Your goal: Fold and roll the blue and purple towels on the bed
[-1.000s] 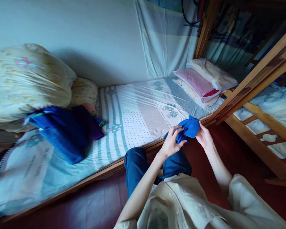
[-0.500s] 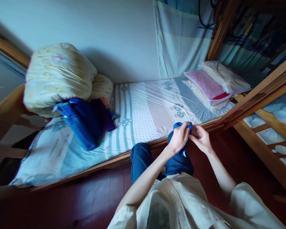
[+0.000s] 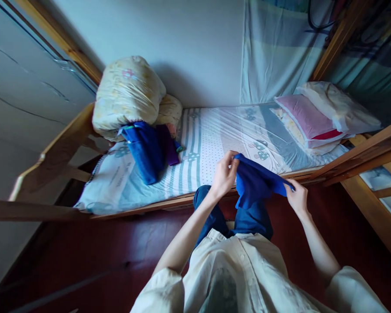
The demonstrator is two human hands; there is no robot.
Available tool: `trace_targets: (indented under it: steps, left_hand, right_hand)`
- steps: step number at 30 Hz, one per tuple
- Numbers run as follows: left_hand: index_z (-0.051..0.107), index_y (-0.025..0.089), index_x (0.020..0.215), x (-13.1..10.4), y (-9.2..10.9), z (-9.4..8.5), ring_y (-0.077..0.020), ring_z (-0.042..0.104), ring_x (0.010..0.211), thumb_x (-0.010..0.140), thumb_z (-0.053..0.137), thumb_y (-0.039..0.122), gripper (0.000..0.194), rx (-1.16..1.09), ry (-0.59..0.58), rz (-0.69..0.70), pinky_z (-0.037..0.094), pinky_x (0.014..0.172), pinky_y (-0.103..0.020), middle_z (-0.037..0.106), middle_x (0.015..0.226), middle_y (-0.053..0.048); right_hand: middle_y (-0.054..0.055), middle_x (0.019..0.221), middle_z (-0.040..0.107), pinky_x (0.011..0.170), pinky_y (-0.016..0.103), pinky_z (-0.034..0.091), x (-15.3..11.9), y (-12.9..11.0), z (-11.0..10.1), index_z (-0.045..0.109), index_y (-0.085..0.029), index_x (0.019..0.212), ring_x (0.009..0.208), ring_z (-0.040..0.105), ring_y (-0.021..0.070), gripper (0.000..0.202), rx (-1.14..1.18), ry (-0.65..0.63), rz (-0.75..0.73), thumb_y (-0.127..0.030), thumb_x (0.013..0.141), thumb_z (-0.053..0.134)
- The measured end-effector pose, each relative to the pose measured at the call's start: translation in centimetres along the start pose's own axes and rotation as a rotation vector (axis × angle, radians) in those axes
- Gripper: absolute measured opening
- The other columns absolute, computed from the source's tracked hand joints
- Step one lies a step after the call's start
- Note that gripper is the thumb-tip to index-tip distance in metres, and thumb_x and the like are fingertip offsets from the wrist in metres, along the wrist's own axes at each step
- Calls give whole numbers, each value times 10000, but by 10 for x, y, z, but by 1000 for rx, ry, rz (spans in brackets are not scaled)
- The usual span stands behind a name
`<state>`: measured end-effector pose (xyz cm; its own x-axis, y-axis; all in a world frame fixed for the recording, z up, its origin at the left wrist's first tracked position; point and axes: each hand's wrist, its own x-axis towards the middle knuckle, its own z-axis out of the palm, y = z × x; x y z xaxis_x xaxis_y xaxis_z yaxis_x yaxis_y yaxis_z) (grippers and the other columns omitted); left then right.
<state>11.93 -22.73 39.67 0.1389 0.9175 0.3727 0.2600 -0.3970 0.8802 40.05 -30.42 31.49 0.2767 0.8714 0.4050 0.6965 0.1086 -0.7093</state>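
A small blue cloth point(image 3: 256, 180) is stretched between my two hands, above my knees at the bed's front edge. My left hand point(image 3: 225, 171) pinches its upper left corner. At the other end, my right hand point(image 3: 296, 196) is closed on the right corner. The cloth's lower part hangs loose in folds. What kind of cloth piece it is does not show. To the left on the bed lie a folded blue cloth point(image 3: 146, 152) and a dark purple folded cloth point(image 3: 168, 145), both apart from my hands.
A bundled floral quilt point(image 3: 128, 93) sits at the left of the bed point(image 3: 215, 134). Pink bedding in clear plastic point(image 3: 308, 115) lies at the right end. A wooden rail point(image 3: 52, 156) borders the left, a wooden bed frame point(image 3: 374, 204) the right. Below is a dark red floor point(image 3: 133, 252).
The blue cloth was bunched between my hands, which were close together. My hands have moved apart and the cloth is spread out between them. The view has shifted left.
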Motion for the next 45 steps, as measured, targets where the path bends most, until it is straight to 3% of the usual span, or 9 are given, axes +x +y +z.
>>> trace_targets:
  steps: [4,10,13,19,23,29,34,39,45]
  left_hand:
    - [611,177,974,-1,-35,-31,-102,505,609,1002,471,495,349,57,-59,-95,442,605,-214,596,760,14]
    - [731,179,880,-29,-83,-82,-138,578,704,859,679,526,351,228,-587,-88,489,684,-244,641,792,-18]
    - [733,181,805,-50,-108,-101,-146,613,724,883,657,491,328,338,-696,-112,500,698,-242,673,835,-42]
    - [740,175,876,-59,-134,-141,-184,675,821,967,463,330,330,560,-312,30,544,784,-267,709,921,-89]
    - [748,172,900,-43,-115,-170,-191,687,844,982,447,350,359,714,33,104,534,802,-272,739,882,-83]
    - [769,213,903,-45,-79,-210,-158,693,737,986,504,347,308,839,239,221,511,697,-240,754,820,-32]
    - [763,248,874,-66,-72,-236,-215,682,746,1009,437,344,366,939,226,256,538,740,-318,747,802,-48]
    - [752,247,886,-79,-84,-243,-227,654,666,1008,383,439,433,1147,116,55,463,571,-308,729,804,-62]
    - [736,254,841,-68,-93,-249,-204,659,591,915,399,414,379,1110,-40,-110,468,568,-287,747,761,-34]
  right_hand:
    - [85,909,809,838,353,607,13,6,-38,790,-228,910,831,764,254,221,-90,41,-99,-344,892,603]
    - [54,860,796,774,321,615,37,-6,-99,801,-244,906,753,753,217,208,-126,-50,-266,-328,898,611]
    - [50,824,792,745,300,614,43,-10,-113,805,-249,861,708,743,202,179,-154,-78,-299,-322,880,643]
    - [53,851,809,779,304,626,61,-17,-123,813,-228,847,729,765,219,200,-222,-37,-324,-324,881,641]
    - [36,888,817,786,294,633,71,-16,-125,819,-235,886,770,781,220,221,-221,-116,-320,-295,879,607]
    - [42,930,822,874,339,642,69,0,-131,832,-248,869,841,796,240,250,-199,-183,-285,-321,880,594]
    - [65,990,819,793,381,674,66,11,-140,848,-235,864,735,788,250,286,-191,-252,-94,-403,848,617]
    - [89,1057,809,661,375,692,73,13,-140,851,-189,937,702,786,252,353,-94,-418,202,-447,789,660]
    - [98,1011,814,899,477,659,86,16,-142,847,-174,969,830,802,311,360,-156,-414,271,-435,791,676]
